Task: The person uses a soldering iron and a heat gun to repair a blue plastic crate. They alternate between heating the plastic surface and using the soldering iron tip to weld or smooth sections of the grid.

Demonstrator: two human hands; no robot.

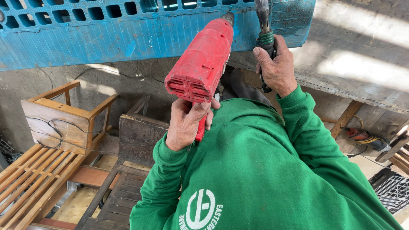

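My left hand [186, 123] grips the handle of a red power drill [201, 64]. The drill points up and away, and its nose meets the lower edge of a blue plastic crate [106, 38] with a slotted wall. My right hand [276, 68] is closed around a dark tool handle [265, 32] wrapped with a green band. That tool stands upright against the crate's right part, and its top end is cut off by the frame. Both arms wear green sweatshirt sleeves, and the sweatshirt fills the lower right.
The crate lies on a grey, worn workbench [362, 64] at the right. A small wooden stool frame [64, 115] with a thin cable, slatted wooden racks [30, 179] and dark boards [136, 136] lie lower left. Wires [362, 135] and a black grid crate [394, 191] sit under the bench.
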